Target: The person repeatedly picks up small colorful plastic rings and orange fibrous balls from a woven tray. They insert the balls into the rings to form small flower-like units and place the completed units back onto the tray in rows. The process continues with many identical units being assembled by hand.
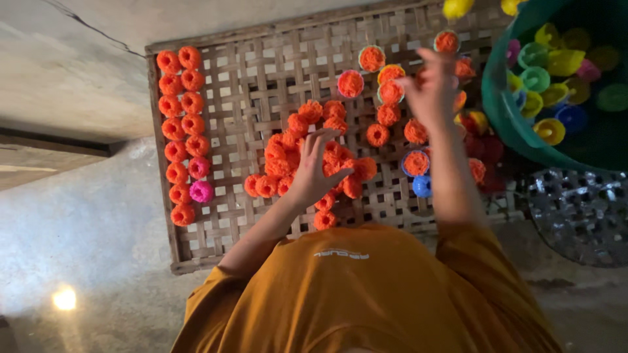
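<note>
Setting: grey concrete floor (78, 216), with a woven bamboo tray (261, 59) lying flat on it; my orange shirt (366, 294) fills the lower view.
Tray, left edge: two neat columns of orange moulded pieces (181, 104), with two pink pieces (200, 180) low in the right-hand column.
Tray, centre: a loose pile of orange pieces (284, 157), touching one another.
Left hand (314, 170): fingers spread apart, resting on the central pile, clamped on nothing.
Right hand (433, 88): raised over the tray's far right corner, blurred; an orange-filled cup (447, 41) sits at my fingertips, but I cannot tell whether I grip it.
Tray, right part: filled coloured cups (350, 84) set singly, and a blue cup (422, 186) near my right forearm.
Right of tray: a green tub (500, 111) of empty coloured cups (556, 62), and below it a shiny perforated metal disc (579, 216).
</note>
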